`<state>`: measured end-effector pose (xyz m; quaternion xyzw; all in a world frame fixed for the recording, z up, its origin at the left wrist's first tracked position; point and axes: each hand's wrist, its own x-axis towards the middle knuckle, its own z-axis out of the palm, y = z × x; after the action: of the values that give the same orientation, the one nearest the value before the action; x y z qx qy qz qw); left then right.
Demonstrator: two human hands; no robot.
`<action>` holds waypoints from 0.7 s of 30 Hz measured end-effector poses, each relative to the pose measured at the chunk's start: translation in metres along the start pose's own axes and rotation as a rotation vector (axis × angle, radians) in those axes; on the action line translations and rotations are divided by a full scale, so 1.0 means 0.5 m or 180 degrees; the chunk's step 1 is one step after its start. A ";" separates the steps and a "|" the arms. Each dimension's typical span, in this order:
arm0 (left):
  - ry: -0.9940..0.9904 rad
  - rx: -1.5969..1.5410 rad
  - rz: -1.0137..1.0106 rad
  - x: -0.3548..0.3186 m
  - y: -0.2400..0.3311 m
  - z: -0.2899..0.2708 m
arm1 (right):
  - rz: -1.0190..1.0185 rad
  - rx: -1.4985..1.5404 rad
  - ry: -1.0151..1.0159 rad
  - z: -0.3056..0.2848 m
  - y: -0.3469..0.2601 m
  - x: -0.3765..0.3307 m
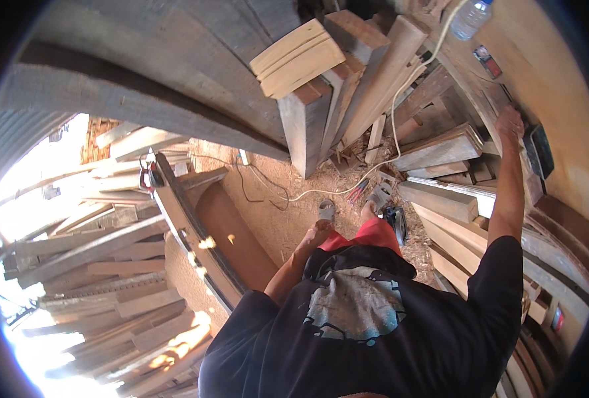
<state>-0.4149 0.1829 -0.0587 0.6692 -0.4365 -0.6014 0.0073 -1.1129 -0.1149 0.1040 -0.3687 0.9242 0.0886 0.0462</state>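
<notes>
My right hand (509,123) reaches out to the right, its fingers curled at the edge of a light brown wooden panel (560,73). What those fingers hold, if anything, is too small to tell. Close beside that hand is a black rectangular object (540,151). A small red and black item (487,62) lies on the panel farther off. Low in front of my body, my left hand (317,232) is loosely closed near the leg of my red shorts, and nothing shows in it.
Squared timber posts (307,123) stand ahead. Stacked planks (128,265) fill the left, beside a long wooden piece (188,232). More beams (440,199) lie at right. A pale cable (395,113) crosses down to the sawdust-covered floor (268,212). A plastic bottle (468,21) is at the far right.
</notes>
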 end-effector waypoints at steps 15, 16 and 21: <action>0.0227 0.0187 0.1252 -0.019 0.066 -0.002 | -0.2575 0.2225 -0.0083 0.268 -0.185 -0.441; 0.0212 0.0049 0.1196 -0.037 0.126 -0.003 | -0.2494 0.2250 -0.0413 0.330 -0.216 -0.522; 0.0583 0.0448 0.1643 -0.096 0.171 -0.046 | -0.2880 0.2029 -0.2425 0.328 -0.353 -0.884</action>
<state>-0.4407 0.1465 0.0316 0.5863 -0.6306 -0.4849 0.1531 -0.6678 0.0891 -0.0128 -0.6310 0.5787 -0.0927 0.5083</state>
